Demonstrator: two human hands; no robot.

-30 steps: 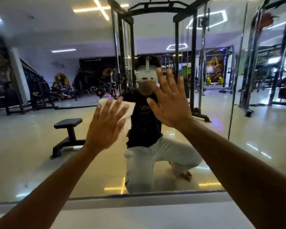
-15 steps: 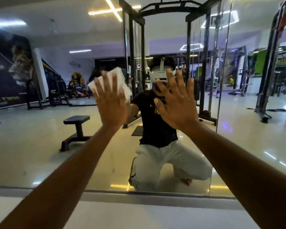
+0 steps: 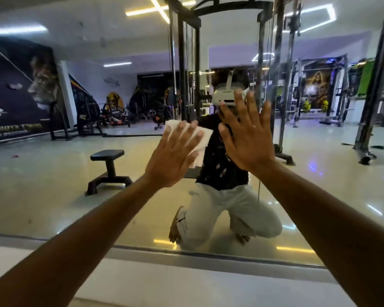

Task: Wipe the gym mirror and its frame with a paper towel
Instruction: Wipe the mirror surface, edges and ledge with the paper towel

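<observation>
L hand [image 3: 173, 159] is pressing the paper towel [image 3: 198, 141] flat against the gym mirror [image 3: 53, 185], fingers [image 3: 180, 135] spread wide over it; no pinch, just palm pressure. Towel is sitting mid-glass, just left of the person's reflection [image 3: 225, 173], its white edges poking out past the fingertips up top & on the right side. It's looking folded, dry-ish, slightly crumpled at the right edge.

Risk, as a judgement: w/ nothing gripping it, the towel is prob. going to slide out from under the palm or bunch up on a fast stroke, leaving bare skin smearing the glass.

R hand [image 3: 246, 138] is also lying open on the mirror, fingers wide, holding nothing, prob. bracing. That bare palm is likely leaving prints that'll need re-wiping.

Glass is looking fairly clear, showing reflected gym gear & a bench [image 3: 108, 167]; can't tell streaks from reflections. The frame [image 3: 208, 255] along the bottom edge is running well below both hands, looking not yet reached.
</observation>
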